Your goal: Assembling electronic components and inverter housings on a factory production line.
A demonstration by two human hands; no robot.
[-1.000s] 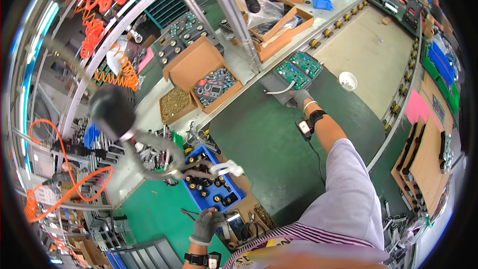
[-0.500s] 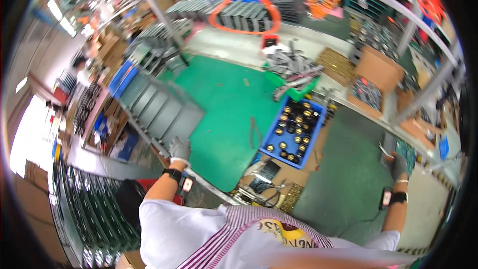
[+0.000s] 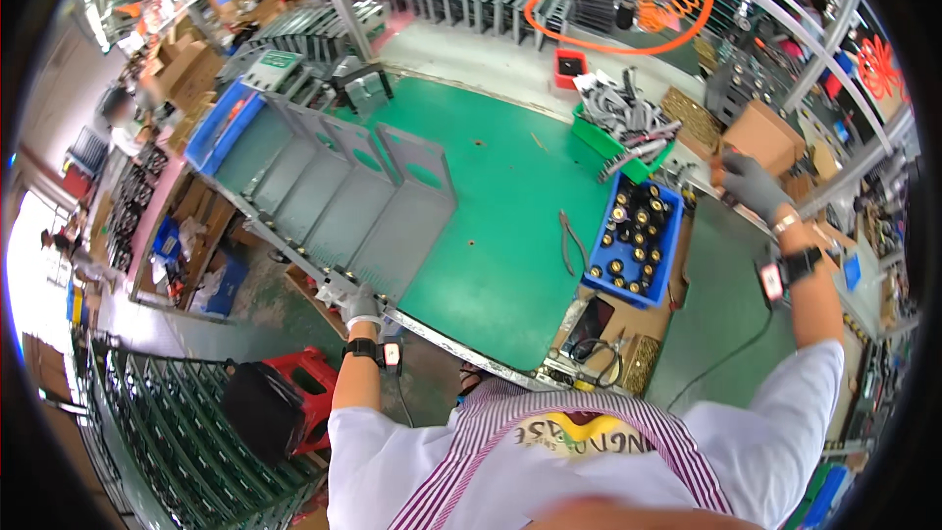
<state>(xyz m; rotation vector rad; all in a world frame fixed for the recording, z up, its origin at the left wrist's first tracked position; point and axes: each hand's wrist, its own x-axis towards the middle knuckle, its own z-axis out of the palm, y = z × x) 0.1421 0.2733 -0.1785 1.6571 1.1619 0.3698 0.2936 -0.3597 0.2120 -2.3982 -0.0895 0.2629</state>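
My left hand, in a grey glove, is at the table's near left edge. It touches the near end of a row of grey L-shaped metal brackets; its fingers are partly hidden, so their grip is unclear. My right hand, also gloved, reaches out over the far end of the dark green mat. Its fingers point left, slightly bent and apart, close to an open cardboard box. I see nothing held in it. Left of that arm stands a blue bin of black parts with brass-coloured centres.
Pliers lie on the green mat. Behind the blue bin, a green tray holds grey parts. A red box stands at the back. An orange air hose hangs above. A red stool is at lower left.
My right hand has moved from the dark mat's right side, up and left towards the cardboard box. My left hand stays at the brackets' near end. The whole view has shifted.
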